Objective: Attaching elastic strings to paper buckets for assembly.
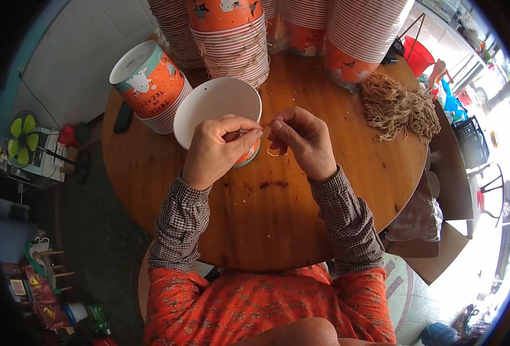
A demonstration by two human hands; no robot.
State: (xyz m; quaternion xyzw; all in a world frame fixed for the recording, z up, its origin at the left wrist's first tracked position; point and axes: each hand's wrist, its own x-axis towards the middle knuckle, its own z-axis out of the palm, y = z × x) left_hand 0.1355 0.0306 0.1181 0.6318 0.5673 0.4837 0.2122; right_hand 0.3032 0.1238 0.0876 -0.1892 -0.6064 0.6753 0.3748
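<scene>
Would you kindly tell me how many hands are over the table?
2: the left hand by the open bucket, and the right hand between that bucket and the twine pile.

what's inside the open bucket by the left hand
Only part of the white inner wall of the bucket shows, with a small dark spot near the far rim. The left hand covers the nearer part; its bottom can't be made out.

A round table (278,225) is carrying an open bucket (217,104). Bucket stacks (234,55) are standing behind and left of it; twine (402,109) is lying well to its right.
</scene>
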